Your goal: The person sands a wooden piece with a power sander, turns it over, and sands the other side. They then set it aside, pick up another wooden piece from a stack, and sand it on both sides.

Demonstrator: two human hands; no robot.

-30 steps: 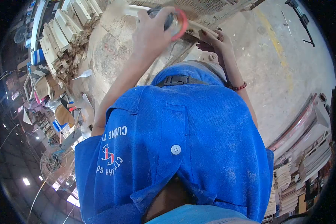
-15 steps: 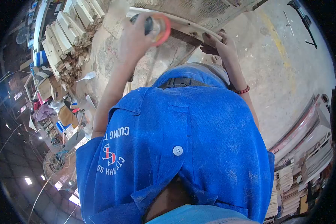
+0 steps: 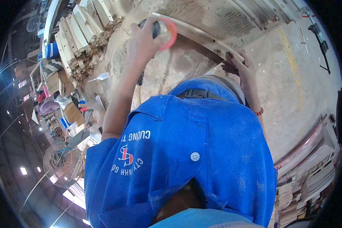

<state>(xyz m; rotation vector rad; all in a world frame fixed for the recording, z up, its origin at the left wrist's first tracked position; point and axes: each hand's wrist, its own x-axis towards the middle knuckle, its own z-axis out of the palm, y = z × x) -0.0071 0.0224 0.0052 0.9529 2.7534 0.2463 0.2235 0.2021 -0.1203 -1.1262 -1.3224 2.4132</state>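
My left hand (image 3: pixel 142 43) is wrapped round a round power sander (image 3: pixel 167 33) with a black body and a reddish, motion-blurred rim. The sander is over the upper left part of a long pale wooden strip (image 3: pixel 201 37), which has small dark holes along it. Gripping the strip's lower right end is my right hand (image 3: pixel 247 68), fingers closed round it and a red bead bracelet at the wrist. A hose (image 3: pixel 139 91) hangs below my left forearm.
Stacked wooden pieces (image 3: pixel 78 32) lie at the upper left, near a small white bottle (image 3: pixel 100 77). More strips (image 3: pixel 260 13) are at the top right. A wire fan (image 3: pixel 62 163) stands at left; stacked boards (image 3: pixel 307 182) are at the lower right.
The view has shifted, with most things now further right. The strip slopes more steeply, its right end and my right hand lower. My left hand still holds the sander over the strip.
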